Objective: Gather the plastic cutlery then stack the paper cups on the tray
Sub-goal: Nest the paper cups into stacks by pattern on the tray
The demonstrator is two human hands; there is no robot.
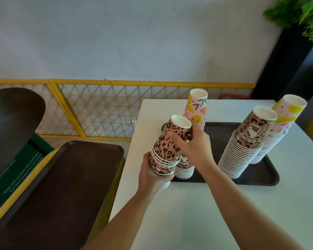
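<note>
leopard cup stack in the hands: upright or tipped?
Tipped. The leopard stack leans right, bases up, gripped by the left hand below and right hand above, partly over the tray.

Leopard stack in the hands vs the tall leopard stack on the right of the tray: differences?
The held leopard stack is short, tilted, and gripped by the left hand and right hand. The tall leopard stack has many more cups, stands untouched on the tray, and leans slightly. Both share the leopard print and sit upside down.
</note>
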